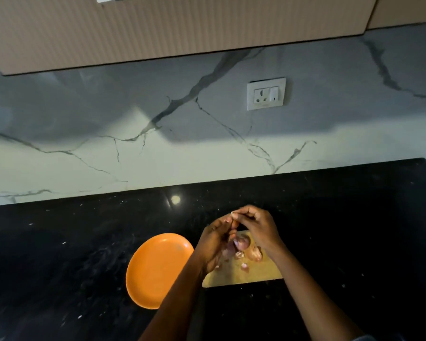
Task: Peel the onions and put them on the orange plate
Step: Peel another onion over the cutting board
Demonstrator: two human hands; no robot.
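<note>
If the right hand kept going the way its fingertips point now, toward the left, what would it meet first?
Almost at once the left hand: the right hand has its fingertips at the left's raised fingertips, seemingly pinching something small there. Actual contact is unclear.

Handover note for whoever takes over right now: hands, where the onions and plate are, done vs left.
Left hand: raised over the cutting board, fingers curled round something small, likely an onion, mostly hidden.
Right hand: fingers pinching at the same spot, apparently pulling skin.
Onions: two more pinkish ones on the board, with loose skin scraps beside them.
Orange plate: on the black counter, left of the board, nothing on it.
Done: peeling started; no onion plated.
Left: finish this one, peel the rest, move all to the plate.
</note>
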